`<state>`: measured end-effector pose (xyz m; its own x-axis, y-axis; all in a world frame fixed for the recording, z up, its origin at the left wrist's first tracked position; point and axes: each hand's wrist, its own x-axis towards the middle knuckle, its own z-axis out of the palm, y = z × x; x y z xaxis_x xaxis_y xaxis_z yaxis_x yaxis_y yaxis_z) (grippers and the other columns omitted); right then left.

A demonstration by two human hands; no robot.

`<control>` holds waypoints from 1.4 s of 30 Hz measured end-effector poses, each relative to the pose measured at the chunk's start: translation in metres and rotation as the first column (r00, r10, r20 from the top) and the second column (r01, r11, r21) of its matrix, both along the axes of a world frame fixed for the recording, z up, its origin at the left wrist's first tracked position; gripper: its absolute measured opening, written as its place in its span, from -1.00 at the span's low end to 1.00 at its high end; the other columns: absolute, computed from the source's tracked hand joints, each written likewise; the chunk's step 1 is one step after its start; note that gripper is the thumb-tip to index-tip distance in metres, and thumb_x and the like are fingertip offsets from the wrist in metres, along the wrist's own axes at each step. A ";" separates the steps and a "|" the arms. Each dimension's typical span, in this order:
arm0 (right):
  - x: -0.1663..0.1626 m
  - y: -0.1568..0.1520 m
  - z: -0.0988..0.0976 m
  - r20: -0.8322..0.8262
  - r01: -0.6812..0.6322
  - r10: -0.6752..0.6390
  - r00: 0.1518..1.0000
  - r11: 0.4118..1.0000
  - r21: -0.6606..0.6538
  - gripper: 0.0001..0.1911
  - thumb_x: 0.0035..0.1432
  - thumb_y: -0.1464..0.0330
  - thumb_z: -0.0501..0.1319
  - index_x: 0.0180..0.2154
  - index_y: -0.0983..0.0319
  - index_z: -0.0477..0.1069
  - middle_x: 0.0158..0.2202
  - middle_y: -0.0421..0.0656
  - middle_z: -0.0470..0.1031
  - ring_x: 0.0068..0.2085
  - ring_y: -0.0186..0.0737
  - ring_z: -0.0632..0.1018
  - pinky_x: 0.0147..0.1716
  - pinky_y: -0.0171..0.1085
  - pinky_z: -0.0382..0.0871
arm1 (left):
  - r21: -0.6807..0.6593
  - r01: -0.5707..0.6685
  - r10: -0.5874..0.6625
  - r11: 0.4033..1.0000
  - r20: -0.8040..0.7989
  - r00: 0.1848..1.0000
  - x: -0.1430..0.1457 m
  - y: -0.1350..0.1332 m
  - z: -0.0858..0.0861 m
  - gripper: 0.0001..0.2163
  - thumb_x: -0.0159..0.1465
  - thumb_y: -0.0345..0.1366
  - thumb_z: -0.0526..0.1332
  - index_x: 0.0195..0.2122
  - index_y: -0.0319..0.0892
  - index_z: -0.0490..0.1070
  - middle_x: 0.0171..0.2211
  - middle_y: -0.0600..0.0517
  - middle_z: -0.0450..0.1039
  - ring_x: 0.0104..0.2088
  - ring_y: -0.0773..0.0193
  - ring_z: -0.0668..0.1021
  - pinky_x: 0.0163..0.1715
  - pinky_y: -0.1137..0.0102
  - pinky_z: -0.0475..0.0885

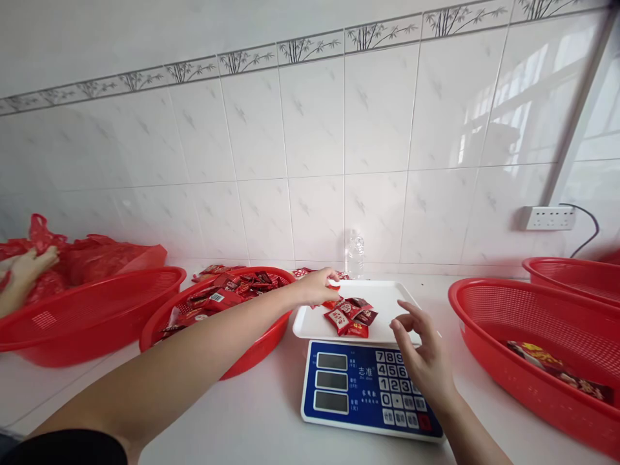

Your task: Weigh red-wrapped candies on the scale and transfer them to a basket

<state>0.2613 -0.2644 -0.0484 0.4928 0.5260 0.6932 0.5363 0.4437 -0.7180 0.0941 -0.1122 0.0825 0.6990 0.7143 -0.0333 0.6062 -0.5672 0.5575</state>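
My left hand [314, 288] reaches over the left side of the scale's white tray [387, 294], its fingers closed on a small red packet [332, 298]. Beside it, several red and dark red packets [345, 316] lie in a loose heap on the tray. My right hand [423, 345] hovers over the tray's right front edge and the keypad, fingers apart and holding nothing. The blue digital scale [356, 387] faces me, its displays blank. Under my left forearm stands a red basket [264, 352] full of similar packets [227, 290].
A clear plastic bottle [356, 253] stands behind the tray by the tiled wall. On the right, a red basket [484, 342] holds some packages [547, 361], with another basket [576, 271] behind. At far left, another person's hand [33, 266] touches red plastic bags [101, 258] beyond a red basket [97, 310].
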 end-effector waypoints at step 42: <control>0.026 -0.007 0.030 -0.785 -0.446 0.593 0.178 0.760 0.473 -0.61 0.11 0.05 0.27 -0.23 0.23 0.46 -0.49 -0.30 0.21 -0.58 -0.52 0.23 -0.74 -0.55 0.06 | 0.207 0.414 -0.361 0.886 -0.249 0.898 0.034 -0.001 -0.056 -0.26 0.04 0.30 0.16 0.23 0.17 0.18 0.33 -0.01 0.00 0.30 -0.18 0.07 0.22 -0.09 -0.11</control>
<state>0.2875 -0.2715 -0.0188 0.4610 0.8764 0.1389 -0.7320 0.4641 -0.4988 0.1283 -0.1130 0.0264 0.9189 0.3903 -0.0578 0.3914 -0.8832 0.2584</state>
